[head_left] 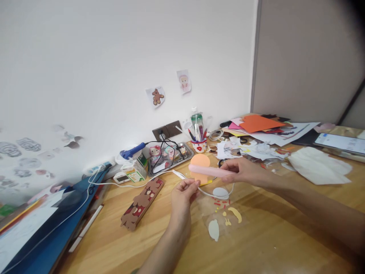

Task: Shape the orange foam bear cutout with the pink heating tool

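Between its thumb and fingers, my left hand (184, 194) pinches the lower edge of a peach-orange cutout (203, 161), rounded at the top. My right hand (242, 172) is closed around one end of a long pale-pink stick (209, 171) with a rounded tip. The stick crosses in front of the cutout; I cannot tell whether they touch. Below the hands lie a white oval piece (221, 192), small red strips (221, 202), a yellow curved piece (235, 215) and a pale lemon-shaped piece (213, 230).
A brown bear-patterned case (142, 203) lies left of my hands. Behind are a metal tray (186, 154) with cables, a blue glue gun (132, 151) and a pen cup (199, 146). A white cable (114, 184) crosses the table. Paper scraps (256, 148) and orange paper (261, 123) lie right.
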`<act>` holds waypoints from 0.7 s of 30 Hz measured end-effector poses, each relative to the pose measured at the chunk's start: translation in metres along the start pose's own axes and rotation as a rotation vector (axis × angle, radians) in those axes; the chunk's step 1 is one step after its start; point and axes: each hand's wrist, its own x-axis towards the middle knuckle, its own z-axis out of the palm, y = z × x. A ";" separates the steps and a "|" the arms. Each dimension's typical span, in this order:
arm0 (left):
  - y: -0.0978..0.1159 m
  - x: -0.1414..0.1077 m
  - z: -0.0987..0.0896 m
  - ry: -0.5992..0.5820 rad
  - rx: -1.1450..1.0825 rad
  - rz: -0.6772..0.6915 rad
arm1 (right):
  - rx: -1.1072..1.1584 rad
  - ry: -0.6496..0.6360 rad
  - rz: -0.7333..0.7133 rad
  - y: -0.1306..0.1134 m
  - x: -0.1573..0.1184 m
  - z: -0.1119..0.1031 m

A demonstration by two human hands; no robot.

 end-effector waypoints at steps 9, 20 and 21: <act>0.001 0.000 0.001 -0.003 -0.005 0.004 | -0.016 -0.031 0.000 0.001 0.001 0.001; 0.000 0.000 0.001 -0.016 0.006 0.020 | -0.073 0.004 0.032 -0.003 0.001 0.005; 0.000 0.000 0.001 -0.016 0.008 0.025 | -0.060 0.010 0.027 -0.003 0.001 0.005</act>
